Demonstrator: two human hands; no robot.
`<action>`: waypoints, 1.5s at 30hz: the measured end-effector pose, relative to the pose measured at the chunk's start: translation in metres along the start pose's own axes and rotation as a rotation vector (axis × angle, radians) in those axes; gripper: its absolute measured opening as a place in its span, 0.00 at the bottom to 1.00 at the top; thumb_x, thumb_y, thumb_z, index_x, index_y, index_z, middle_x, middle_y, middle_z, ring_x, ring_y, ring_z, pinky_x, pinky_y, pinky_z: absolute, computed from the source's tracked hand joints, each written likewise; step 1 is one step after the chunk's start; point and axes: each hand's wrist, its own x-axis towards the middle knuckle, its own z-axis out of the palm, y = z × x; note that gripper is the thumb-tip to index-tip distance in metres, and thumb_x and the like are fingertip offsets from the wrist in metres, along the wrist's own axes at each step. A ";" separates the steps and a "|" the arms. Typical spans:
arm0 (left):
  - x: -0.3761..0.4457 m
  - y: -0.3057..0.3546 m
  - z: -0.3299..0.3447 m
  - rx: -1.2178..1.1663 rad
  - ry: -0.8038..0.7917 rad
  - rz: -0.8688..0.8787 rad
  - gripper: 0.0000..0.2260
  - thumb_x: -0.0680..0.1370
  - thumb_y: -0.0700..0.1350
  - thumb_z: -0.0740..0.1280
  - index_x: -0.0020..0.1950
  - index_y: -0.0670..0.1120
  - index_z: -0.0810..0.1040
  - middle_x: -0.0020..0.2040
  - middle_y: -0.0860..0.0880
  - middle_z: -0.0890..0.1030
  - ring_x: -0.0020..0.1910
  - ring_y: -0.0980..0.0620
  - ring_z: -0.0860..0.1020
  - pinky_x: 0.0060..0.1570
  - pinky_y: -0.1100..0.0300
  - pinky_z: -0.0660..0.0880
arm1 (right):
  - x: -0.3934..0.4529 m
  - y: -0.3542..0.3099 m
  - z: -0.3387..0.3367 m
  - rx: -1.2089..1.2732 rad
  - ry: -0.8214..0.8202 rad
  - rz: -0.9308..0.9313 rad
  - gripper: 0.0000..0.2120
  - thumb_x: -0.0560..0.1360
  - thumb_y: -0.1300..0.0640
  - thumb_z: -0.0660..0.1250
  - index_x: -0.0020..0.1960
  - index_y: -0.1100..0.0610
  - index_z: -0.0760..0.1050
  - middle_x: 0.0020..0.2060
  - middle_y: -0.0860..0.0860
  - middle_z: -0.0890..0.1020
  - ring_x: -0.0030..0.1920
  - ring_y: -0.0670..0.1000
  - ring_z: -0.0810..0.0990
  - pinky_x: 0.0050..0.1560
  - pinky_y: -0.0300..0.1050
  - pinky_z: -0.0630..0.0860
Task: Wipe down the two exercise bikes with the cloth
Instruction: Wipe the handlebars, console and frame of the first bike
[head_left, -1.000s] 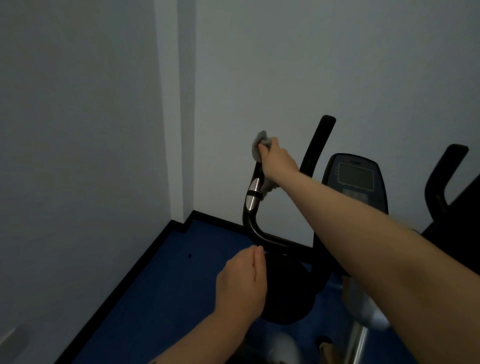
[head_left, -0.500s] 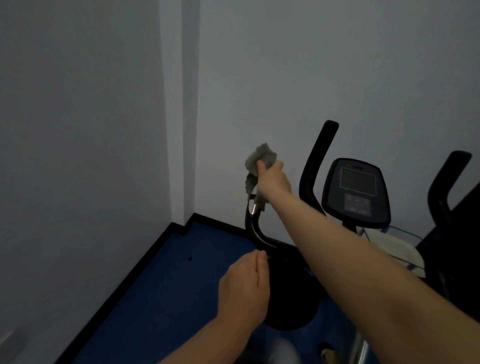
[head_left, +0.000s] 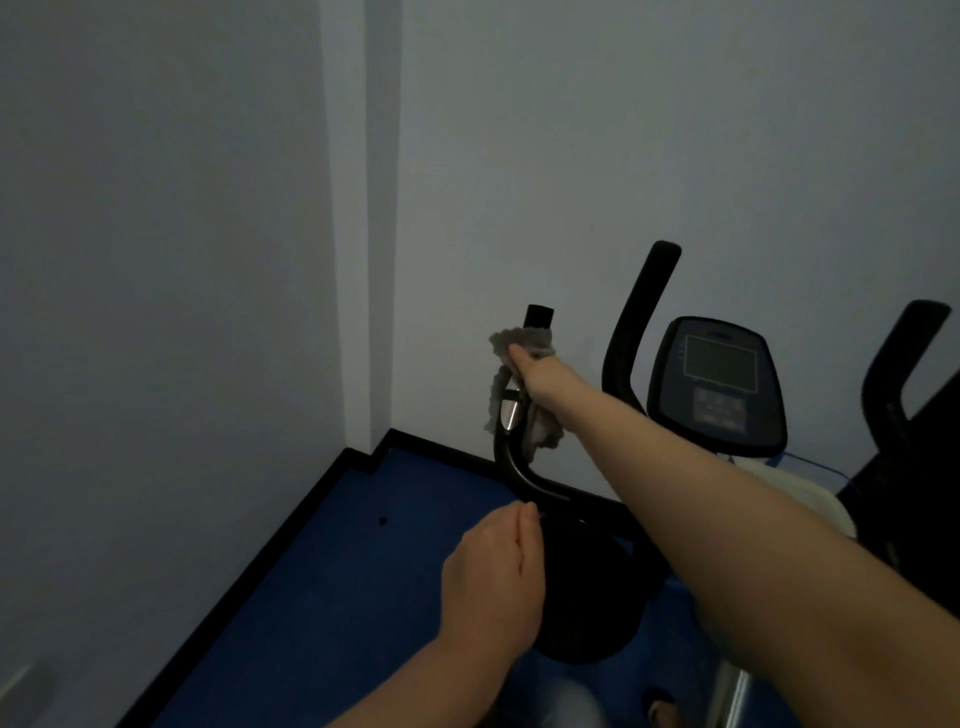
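A: Room corner, dim light. Pale grey walls are meeting at a boxed column; blue floor (head_left: 322, 587) with black skirting is running along below.

B: Where is the near bike?

A: The black exercise bike with curved tubular handlebars (head_left: 587, 587) is standing against the back wall, straight ahead. Its left handlebar upright (head_left: 505, 441) is rising near-vertical, tilting slightly right, its capped end pointing up.

B: And the cloth?

A: The crumpled grey cloth (head_left: 543, 426) is wrapping that upright just below the cap and hanging down beside the chrome band. The right hand (head_left: 540, 376) is gripping it, fingers curled round cloth and bar, arm reaching forward from lower right.

B: Left one?

A: The left hand (head_left: 491, 577) is hovering lower and nearer the body, fingers straight and together, holding nothing, just beside the bar's lower bend; I cannot tell whether it is touching.

B: So the stroke?

A: Likely running along the upright's long axis, up or down. Right hand is clearly the nearer. The dark oval console with grey screen (head_left: 719, 384) and the second bike's black handlebar (head_left: 904, 364) are lying off to the right, seemingly not yet reached.
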 end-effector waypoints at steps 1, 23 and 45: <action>0.000 0.000 0.000 0.000 -0.002 -0.001 0.19 0.82 0.50 0.53 0.30 0.56 0.60 0.28 0.55 0.67 0.29 0.60 0.69 0.28 0.65 0.59 | 0.001 -0.004 -0.002 0.028 0.018 0.001 0.31 0.81 0.40 0.53 0.76 0.59 0.59 0.71 0.59 0.69 0.68 0.59 0.70 0.65 0.47 0.66; 0.001 0.002 -0.006 0.045 -0.069 0.005 0.17 0.83 0.51 0.51 0.33 0.55 0.63 0.30 0.55 0.70 0.29 0.60 0.69 0.28 0.64 0.59 | -0.069 0.052 -0.033 -0.500 -0.606 -0.245 0.34 0.78 0.44 0.64 0.77 0.54 0.52 0.70 0.54 0.71 0.66 0.53 0.72 0.71 0.51 0.65; 0.001 0.000 -0.002 0.035 -0.048 -0.014 0.18 0.81 0.53 0.49 0.35 0.52 0.67 0.33 0.53 0.73 0.31 0.57 0.71 0.29 0.63 0.60 | -0.078 0.046 -0.009 -0.497 -0.471 -0.120 0.36 0.80 0.35 0.43 0.73 0.60 0.66 0.71 0.59 0.69 0.70 0.58 0.68 0.70 0.49 0.59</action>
